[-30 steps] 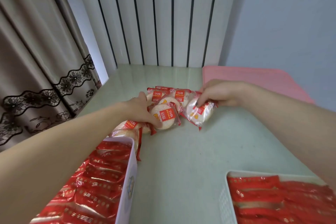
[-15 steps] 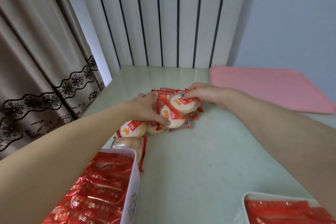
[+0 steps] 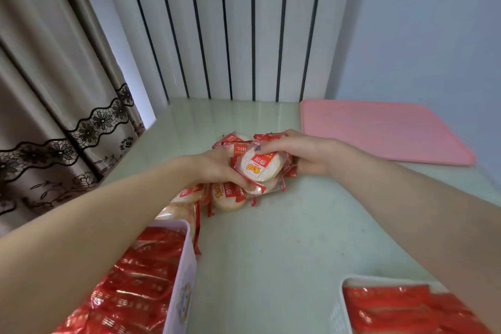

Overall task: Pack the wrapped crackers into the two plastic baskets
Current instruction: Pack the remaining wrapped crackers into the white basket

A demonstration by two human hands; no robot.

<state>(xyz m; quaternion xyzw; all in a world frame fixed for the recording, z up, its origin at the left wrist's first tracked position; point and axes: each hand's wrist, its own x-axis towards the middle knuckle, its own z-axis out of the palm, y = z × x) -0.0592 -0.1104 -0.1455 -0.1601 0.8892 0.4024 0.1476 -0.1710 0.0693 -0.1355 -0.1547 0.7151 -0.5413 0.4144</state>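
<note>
Both hands meet over the cracker pile (image 3: 230, 192) at table (image 3: 284, 238) centre. Left hand (image 3: 214, 168) and right hand (image 3: 303, 154) together clamp a small stack of wrapped crackers (image 3: 259, 168), fingers curled round it from either side. Loose packets lie just at 7 o'clock of the stack. Left basket (image 3: 181, 279) at 7 o'clock, right basket (image 3: 344, 304) at 5 o'clock, both holding red packets. Pink mat (image 3: 379, 130) at 2 o'clock.

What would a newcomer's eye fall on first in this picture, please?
Probably the two hands meeting mid-table: the left hand and right hand together grip a stack of wrapped crackers, with more packets lying beneath. Next, the two baskets of red wrappers, the left basket and right basket, at the near edge.
</note>
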